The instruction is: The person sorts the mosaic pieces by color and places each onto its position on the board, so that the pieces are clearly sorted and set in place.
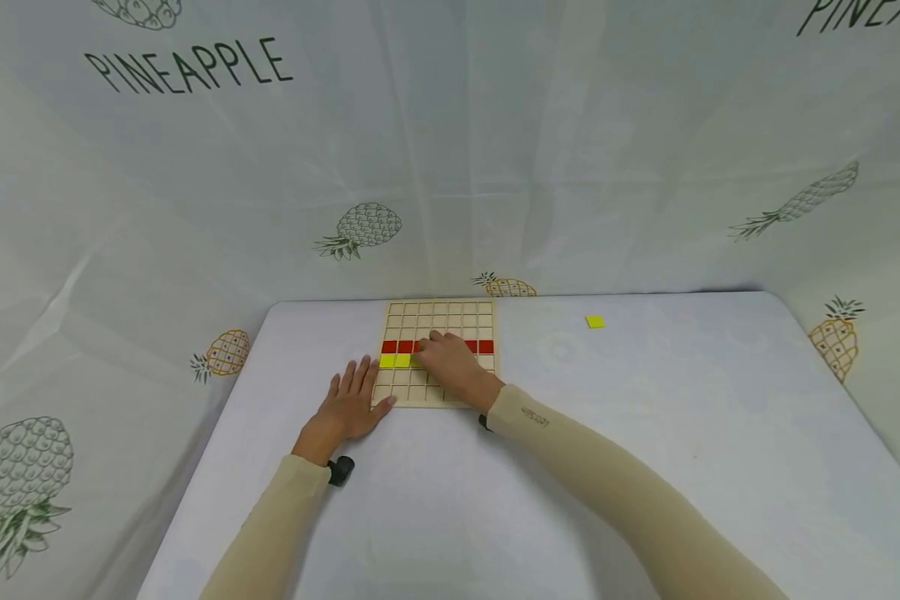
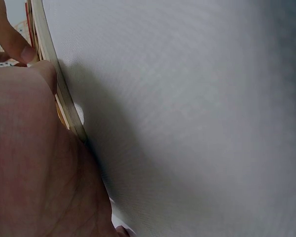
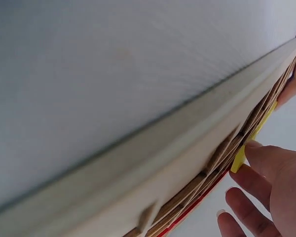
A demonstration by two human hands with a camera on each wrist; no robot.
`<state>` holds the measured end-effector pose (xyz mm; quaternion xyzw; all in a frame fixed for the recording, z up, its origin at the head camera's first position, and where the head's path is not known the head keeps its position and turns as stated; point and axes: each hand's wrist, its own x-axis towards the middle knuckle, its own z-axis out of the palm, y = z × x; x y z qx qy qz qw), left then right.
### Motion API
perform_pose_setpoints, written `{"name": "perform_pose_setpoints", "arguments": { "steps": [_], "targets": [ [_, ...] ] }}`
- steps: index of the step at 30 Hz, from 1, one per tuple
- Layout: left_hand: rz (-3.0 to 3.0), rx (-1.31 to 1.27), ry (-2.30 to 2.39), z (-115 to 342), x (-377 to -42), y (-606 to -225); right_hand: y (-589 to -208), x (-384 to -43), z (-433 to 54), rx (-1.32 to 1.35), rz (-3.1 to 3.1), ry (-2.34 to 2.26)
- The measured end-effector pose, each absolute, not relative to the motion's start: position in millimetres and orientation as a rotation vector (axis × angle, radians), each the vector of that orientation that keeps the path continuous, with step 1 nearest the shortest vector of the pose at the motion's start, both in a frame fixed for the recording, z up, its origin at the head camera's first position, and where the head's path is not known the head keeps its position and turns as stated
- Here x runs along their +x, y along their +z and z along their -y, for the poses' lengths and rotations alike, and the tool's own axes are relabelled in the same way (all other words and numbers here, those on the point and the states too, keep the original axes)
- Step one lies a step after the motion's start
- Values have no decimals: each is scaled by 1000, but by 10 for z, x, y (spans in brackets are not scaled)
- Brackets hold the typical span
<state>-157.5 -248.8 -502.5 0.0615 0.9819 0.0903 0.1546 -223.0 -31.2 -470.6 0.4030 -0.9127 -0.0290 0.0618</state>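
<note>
A wooden grid board (image 1: 440, 308) lies near the table's far edge. One of its rows holds red square tiles (image 1: 389, 347), partly hidden by the right hand. In the row just nearer, yellow tiles (image 1: 394, 361) fill the leftmost squares. My right hand (image 1: 453, 367) reaches over the middle of the board and pinches a yellow tile (image 3: 239, 159) between thumb and forefinger, right at the grid beside the other yellow ones. My left hand (image 1: 348, 412) rests on the table with fingers spread, its fingertips along the board's left side and its thumb at the near left corner.
A single yellow tile (image 1: 595, 321) lies on the white tabletop (image 1: 682, 400), to the right of the board. Behind the table hangs a pale curtain (image 1: 607, 208) printed with pineapples. Each wrist wears a small black camera, the left one (image 1: 341, 471) in plain sight.
</note>
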Motion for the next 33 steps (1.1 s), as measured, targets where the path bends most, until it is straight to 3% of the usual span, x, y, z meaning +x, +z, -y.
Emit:
{"name": "perform_pose_setpoints", "arguments": {
  "steps": [17, 33],
  "targets": [
    [-2803, 182, 246, 2487, -1562, -5011, -4712, -2034, 108, 1227, 2814, -131],
    [-2792, 173, 262, 2451, -1533, -4960, -4661, -2165, -1113, 975, 2698, 207]
  ]
}}
